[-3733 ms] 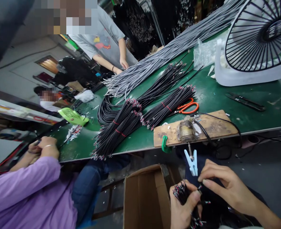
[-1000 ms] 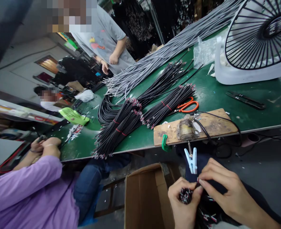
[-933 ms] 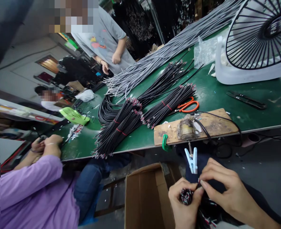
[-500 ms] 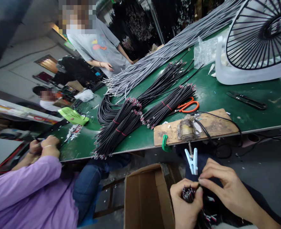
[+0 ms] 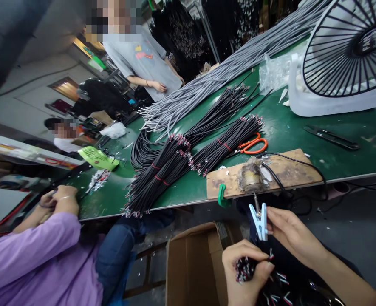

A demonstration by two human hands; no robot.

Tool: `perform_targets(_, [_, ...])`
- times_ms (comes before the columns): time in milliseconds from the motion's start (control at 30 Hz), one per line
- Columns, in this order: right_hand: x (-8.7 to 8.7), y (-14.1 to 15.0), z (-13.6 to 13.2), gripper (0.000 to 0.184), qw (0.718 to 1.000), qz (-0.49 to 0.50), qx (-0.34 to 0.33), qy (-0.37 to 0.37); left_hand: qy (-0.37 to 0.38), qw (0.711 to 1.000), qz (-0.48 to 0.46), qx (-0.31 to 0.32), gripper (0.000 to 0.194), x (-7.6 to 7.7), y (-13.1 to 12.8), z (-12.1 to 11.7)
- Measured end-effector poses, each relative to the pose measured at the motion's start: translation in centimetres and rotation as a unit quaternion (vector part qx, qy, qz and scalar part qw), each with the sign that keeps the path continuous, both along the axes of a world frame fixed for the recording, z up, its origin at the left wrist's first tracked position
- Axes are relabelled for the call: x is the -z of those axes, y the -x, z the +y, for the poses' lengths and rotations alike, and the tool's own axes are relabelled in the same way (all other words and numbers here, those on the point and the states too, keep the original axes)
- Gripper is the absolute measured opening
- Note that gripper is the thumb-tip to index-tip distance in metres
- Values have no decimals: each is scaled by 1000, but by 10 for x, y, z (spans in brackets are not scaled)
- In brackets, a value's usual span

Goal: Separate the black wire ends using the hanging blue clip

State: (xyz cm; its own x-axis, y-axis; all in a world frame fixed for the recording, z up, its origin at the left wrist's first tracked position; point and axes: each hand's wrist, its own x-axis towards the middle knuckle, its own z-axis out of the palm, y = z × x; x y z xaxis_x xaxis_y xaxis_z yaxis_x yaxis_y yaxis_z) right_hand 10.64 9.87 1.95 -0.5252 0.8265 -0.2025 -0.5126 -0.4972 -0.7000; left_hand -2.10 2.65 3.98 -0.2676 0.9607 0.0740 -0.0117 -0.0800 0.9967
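Observation:
My left hand (image 5: 243,272) is wrapped round a bundle of thin black cables (image 5: 245,268), whose stripped ends show red and white wires. One cable end (image 5: 271,256) sticks out between its thumb and forefinger. Just above it, a light-blue clothespin (image 5: 259,221) sits on the metal shaft (image 5: 256,200) of a small motor (image 5: 251,177). My right hand (image 5: 291,231) has its fingertips pinched at the clothespin's right leg. More black cables (image 5: 280,284) with bare wire ends lie below my hands, partly hidden.
The motor is on a wooden board (image 5: 296,172) at the edge of the green table (image 5: 343,163), beside a green clamp (image 5: 221,195). Tied black cable bundles (image 5: 156,174), orange-handled scissors (image 5: 254,144), snips (image 5: 331,137) and a fan (image 5: 337,102) lie beyond. A cardboard box (image 5: 196,263) stands below. A purple-sleeved co-worker (image 5: 47,255) sits left.
My right hand has left the cable end by my left hand and moved up to the clothespin. My left hand has shifted slightly down and left, still gripping the bundle.

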Motion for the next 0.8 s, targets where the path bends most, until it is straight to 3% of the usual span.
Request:
perform_targets(167, [-17,9,13,37,999,32,-19,22,-31,999,34,-23,5,-11,4,5])
perform_targets(333, [-21,12,15,37,997,65,-16,27,-14,997,48,-58,11,-13,-1,15])
perform_targets(633, [4,3,7,43,992,88,-25,86,11,996,42,-84,15,-11,-7,18])
perform_targets(800, [21,-19,2,34,1000,-10,-12,27,3,996,64,-68,12,-9,-3,9])
